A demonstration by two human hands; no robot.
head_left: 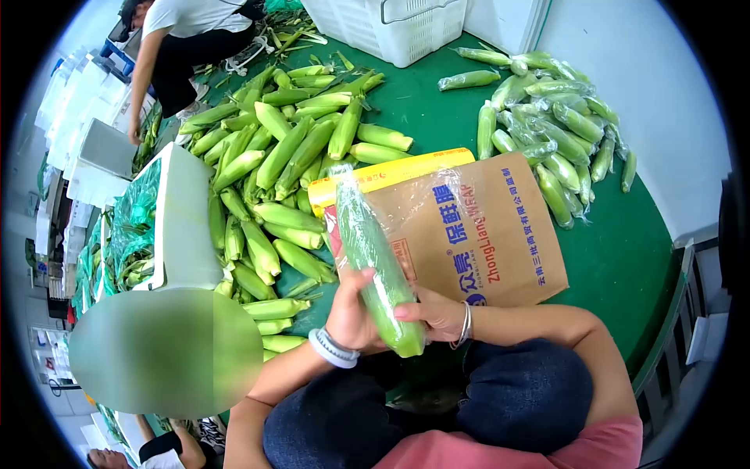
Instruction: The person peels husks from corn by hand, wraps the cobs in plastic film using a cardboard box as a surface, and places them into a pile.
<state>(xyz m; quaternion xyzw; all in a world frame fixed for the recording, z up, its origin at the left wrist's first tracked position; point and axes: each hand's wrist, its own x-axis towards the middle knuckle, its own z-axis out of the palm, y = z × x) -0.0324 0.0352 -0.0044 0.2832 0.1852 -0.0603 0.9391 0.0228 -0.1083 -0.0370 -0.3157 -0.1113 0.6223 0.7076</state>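
An ear of corn [371,250] in its green husk, wrapped in clear cling film, is held up between my hands, tilted with its far end up and to the left. My left hand [349,311] is closed around its left side. The fingers of my right hand [436,313] grip the lower right side, thumb across the film. Behind the corn lies a brown cardboard cling-film box [508,227] with printed lettering and a yellow strip [414,170] along its far edge.
Unwrapped corn ears [289,148] are heaped on the green floor [617,258] to the left. Film-wrapped ears [558,125] lie piled at right. A white crate [406,35] stands at the back, a white foam box [187,227] at left. Another person [187,47] bends over at upper left.
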